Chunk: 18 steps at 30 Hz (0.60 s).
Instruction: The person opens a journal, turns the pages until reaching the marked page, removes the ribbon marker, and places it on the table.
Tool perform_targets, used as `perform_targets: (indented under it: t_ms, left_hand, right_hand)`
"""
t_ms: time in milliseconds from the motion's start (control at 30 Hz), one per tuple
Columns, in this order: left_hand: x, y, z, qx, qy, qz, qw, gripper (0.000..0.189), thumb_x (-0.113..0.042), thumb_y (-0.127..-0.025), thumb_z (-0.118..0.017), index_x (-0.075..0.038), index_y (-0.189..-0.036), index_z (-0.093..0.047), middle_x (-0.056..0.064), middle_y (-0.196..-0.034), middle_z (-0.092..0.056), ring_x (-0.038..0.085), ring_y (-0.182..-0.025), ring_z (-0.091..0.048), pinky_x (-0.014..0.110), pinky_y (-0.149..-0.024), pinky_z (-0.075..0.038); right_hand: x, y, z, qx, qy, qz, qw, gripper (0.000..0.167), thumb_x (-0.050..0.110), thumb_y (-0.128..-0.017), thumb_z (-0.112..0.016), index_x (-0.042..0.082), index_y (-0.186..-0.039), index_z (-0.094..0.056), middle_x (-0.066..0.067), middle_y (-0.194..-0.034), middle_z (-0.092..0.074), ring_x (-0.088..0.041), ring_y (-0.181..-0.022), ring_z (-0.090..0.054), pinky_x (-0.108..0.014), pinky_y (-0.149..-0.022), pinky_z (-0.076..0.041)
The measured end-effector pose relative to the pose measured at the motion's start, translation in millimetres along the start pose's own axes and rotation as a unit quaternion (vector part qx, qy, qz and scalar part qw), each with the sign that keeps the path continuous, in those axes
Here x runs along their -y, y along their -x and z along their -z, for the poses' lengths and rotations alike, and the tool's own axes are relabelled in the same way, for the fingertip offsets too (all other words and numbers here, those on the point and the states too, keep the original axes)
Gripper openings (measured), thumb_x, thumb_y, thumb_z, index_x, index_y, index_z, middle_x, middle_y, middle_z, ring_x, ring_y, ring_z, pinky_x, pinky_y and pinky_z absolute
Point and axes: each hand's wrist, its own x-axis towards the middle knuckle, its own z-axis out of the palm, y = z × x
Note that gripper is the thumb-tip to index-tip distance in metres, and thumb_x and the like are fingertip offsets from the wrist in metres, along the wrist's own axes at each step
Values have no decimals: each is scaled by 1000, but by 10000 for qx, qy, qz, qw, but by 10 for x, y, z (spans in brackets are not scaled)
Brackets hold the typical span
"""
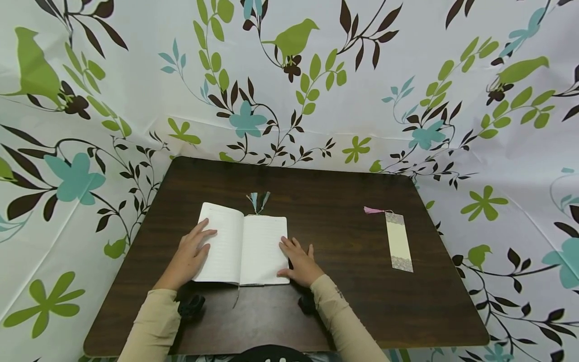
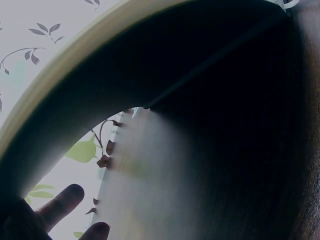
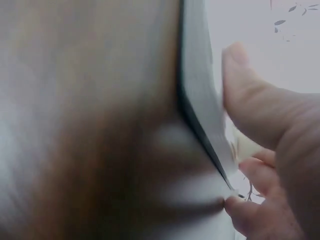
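An open notebook (image 1: 264,251) with lined white pages lies on the table in the head view. My left hand (image 1: 190,256) rests on the left page near its outer edge, fingers spread. On the right edge, my right hand (image 1: 300,262) lays its thumb on the page; in the right wrist view the other fingers (image 3: 245,212) touch the notebook's side. Pale blue and dark tassels (image 1: 258,202) poke out past the notebook's top edge. A thin ribbon (image 1: 236,297) hangs from its bottom. The left wrist view is mostly dark, showing only fingertips (image 2: 67,200).
A cream bookmark (image 1: 398,242) with glittery ends and a pink tassel (image 1: 377,210) lies on the right of the dark wooden table (image 1: 339,311). Behind and beside the table hangs a white cloth (image 1: 289,146) printed with birds and leaves.
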Motion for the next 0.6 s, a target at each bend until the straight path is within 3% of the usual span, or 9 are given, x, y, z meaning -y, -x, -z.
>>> perform_targets:
  t_ms: [167, 300, 400, 467, 600]
  left_hand:
    - [0, 6, 2, -12, 25, -21, 10000, 36, -2, -101, -55, -3, -137, -59, 18, -164, -27, 51, -140, -29, 72, -104, -29]
    - [-2, 5, 9, -9, 24, -39, 10000, 36, -1, -101, -54, -3, -137, -59, 19, -164, -27, 51, -139, -30, 73, -103, -30]
    - [0, 4, 11, -15, 9, -51, 10000, 36, -1, -101, -54, -3, -137, -59, 19, -164, -27, 51, -139, -30, 73, -102, -30]
    - [-1, 4, 12, -15, 10, -70, 10000, 36, -1, -101, -54, -3, -137, -59, 19, -164, -27, 51, -138, -30, 73, -102, -30]
    - [-9, 8, 16, 1, 14, -76, 10000, 36, -1, -101, -54, -2, -137, -59, 20, -164, -26, 52, -138, -30, 73, -103, -30]
  right_hand:
    - [74, -6, -57, -482, 126, 54, 9987, 84, 42, -86, -77, 8, -154, -43, -11, -167, -26, -36, -153, -21, -79, -110, -8]
    - [135, -48, -111, -957, -79, 295, 9949, 94, 33, -83, -82, 1, -156, -34, -22, -166, -18, -37, -152, -22, -69, -114, -21]
    - [197, -82, -147, -1138, -737, 462, 9897, 108, 21, -82, -85, -4, -159, -15, -27, -166, -9, -39, -152, -17, -57, -117, -26]
    - [243, -91, -170, -1106, -1289, 553, 9839, 114, 14, -82, -85, -6, -159, -3, -28, -166, -3, -39, -153, -11, -51, -119, -23]
    - [365, -80, -166, -881, -2575, 738, 9594, 115, 3, -86, -79, -7, -157, 10, -29, -165, 9, -42, -153, -4, -48, -118, -23]
